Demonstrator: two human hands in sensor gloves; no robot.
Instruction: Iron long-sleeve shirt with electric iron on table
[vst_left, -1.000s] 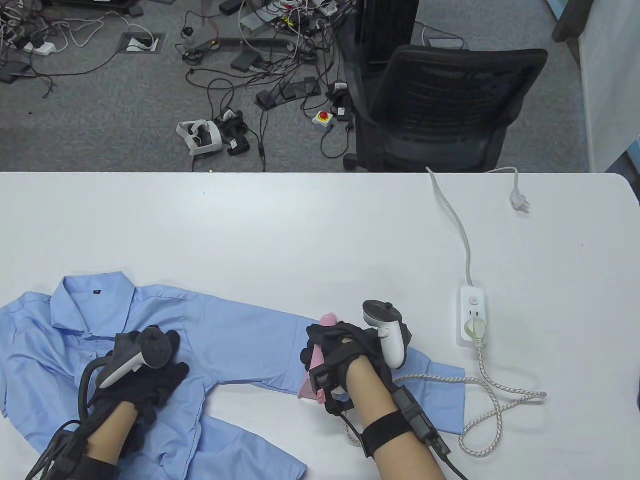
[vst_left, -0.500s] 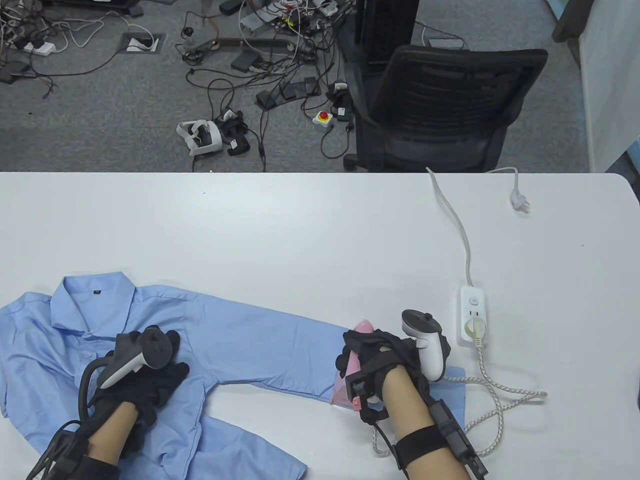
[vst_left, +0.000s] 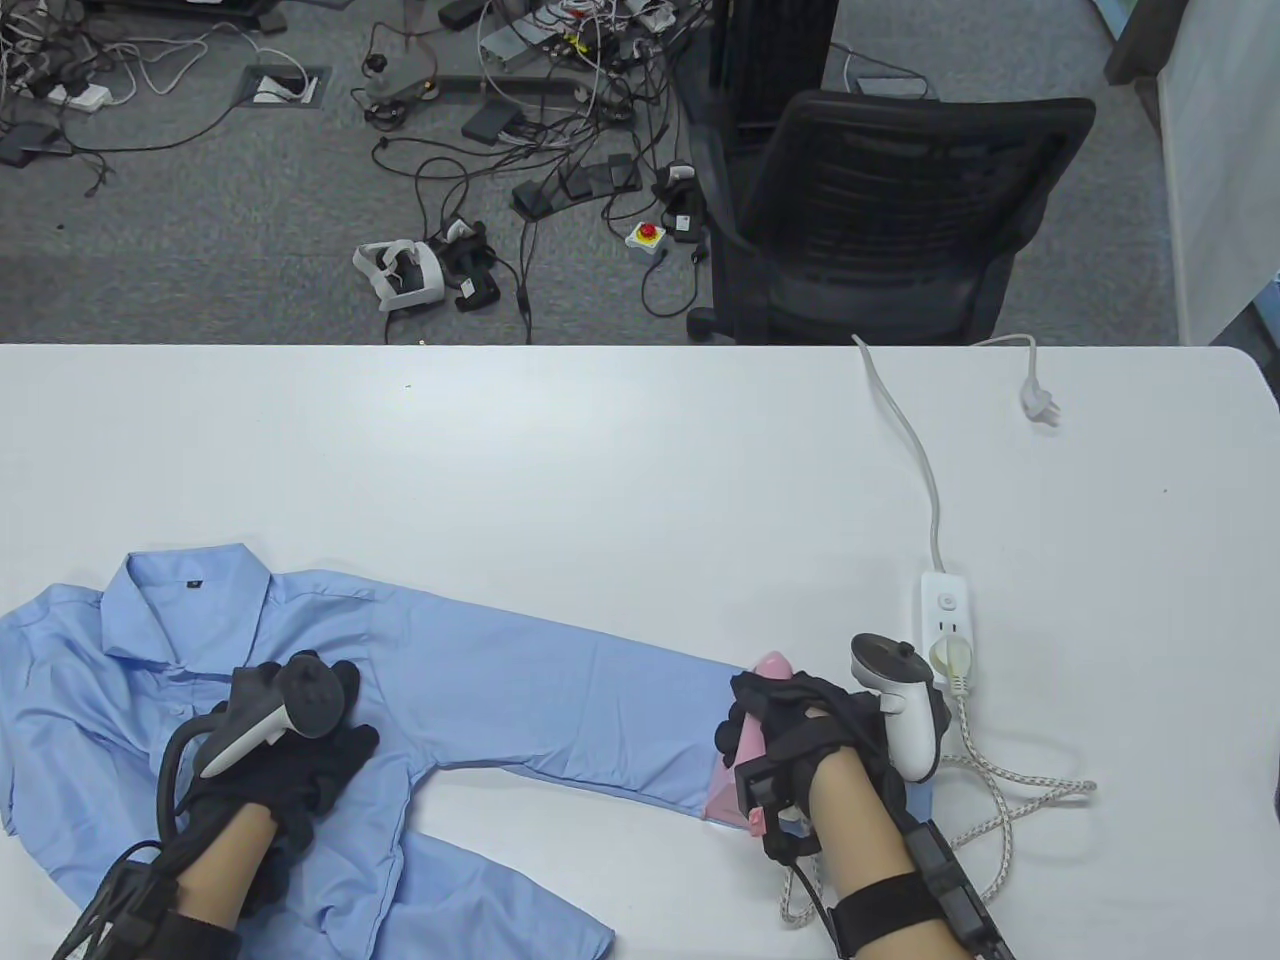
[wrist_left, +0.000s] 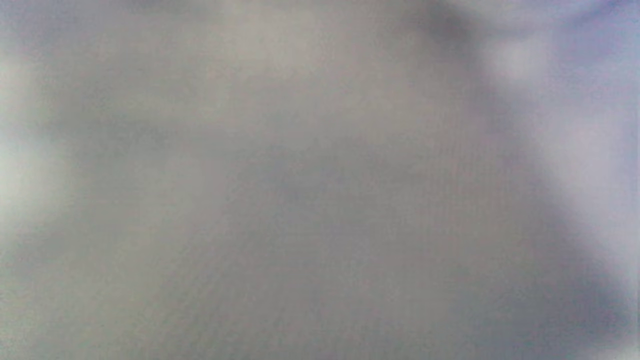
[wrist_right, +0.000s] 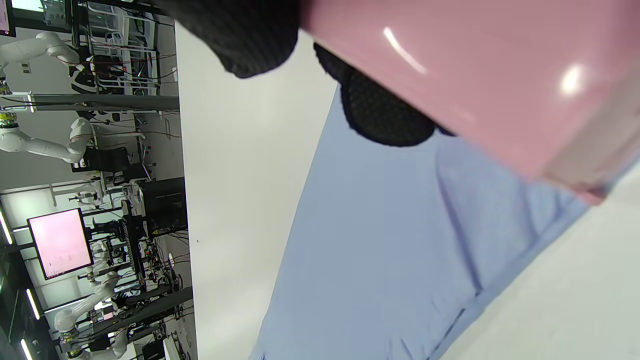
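Observation:
A light blue long-sleeve shirt lies flat at the table's front left, one sleeve stretched out to the right. My left hand rests flat on the shirt's chest below the collar. My right hand grips the handle of a pink electric iron that sits on the sleeve's cuff end. In the right wrist view the pink iron fills the top right over the blue sleeve, with my gloved fingertips under its handle. The left wrist view is a grey blur.
A white power strip lies right of the iron with the iron's braided cord plugged in and looped on the table. The strip's own white cable runs to the far edge. An office chair stands beyond the table.
My right hand has slid the iron to the right along the sleeve, from mid-sleeve to the cuff end. The left hand has not moved.

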